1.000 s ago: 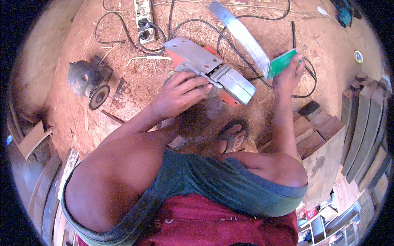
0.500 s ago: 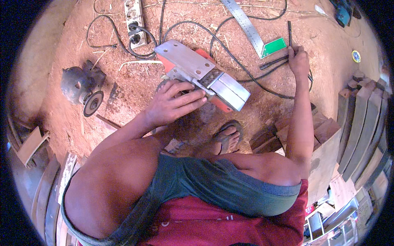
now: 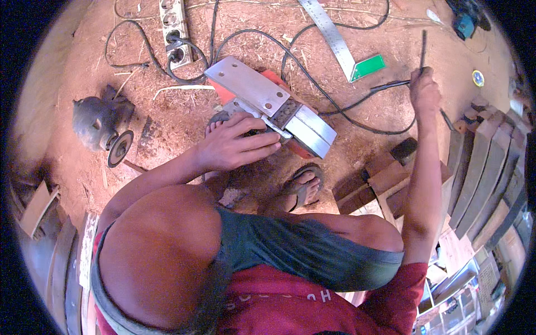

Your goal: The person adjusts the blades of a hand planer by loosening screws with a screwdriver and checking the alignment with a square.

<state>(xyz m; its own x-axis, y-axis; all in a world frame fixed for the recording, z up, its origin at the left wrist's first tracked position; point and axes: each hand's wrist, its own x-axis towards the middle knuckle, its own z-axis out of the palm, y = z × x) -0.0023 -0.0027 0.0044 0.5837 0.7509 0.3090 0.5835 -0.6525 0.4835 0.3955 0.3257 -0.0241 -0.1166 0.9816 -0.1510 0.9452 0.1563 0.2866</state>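
Note:
My left hand (image 3: 237, 145) grips the side of an electric planer (image 3: 245, 81). The planer is orange with a bare metal sole, and it lies tilted with that sole facing up. Part of its body is hidden behind my fingers and below the sole. Out to the right, my right hand (image 3: 425, 95) is closed around a black power cord (image 3: 391, 86). One straight stretch of the cord sticks up past my fist, and another length trails below the wrist. A try square (image 3: 335, 44) with a green handle lies on the ground between the planer and my right hand.
An angle grinder (image 3: 97, 120) with a disc rests at the left. A power strip (image 3: 173, 33) with plugs in it lies at the far side, cords looping around it. Wood pieces (image 3: 486, 167) are stacked at the right. My sandalled foot (image 3: 307, 187) is just below the planer.
My right hand has moved right, carrying the cord with it and drawing the cord out from beside the square. My left hand keeps its hold on the planer, which has hardly moved.

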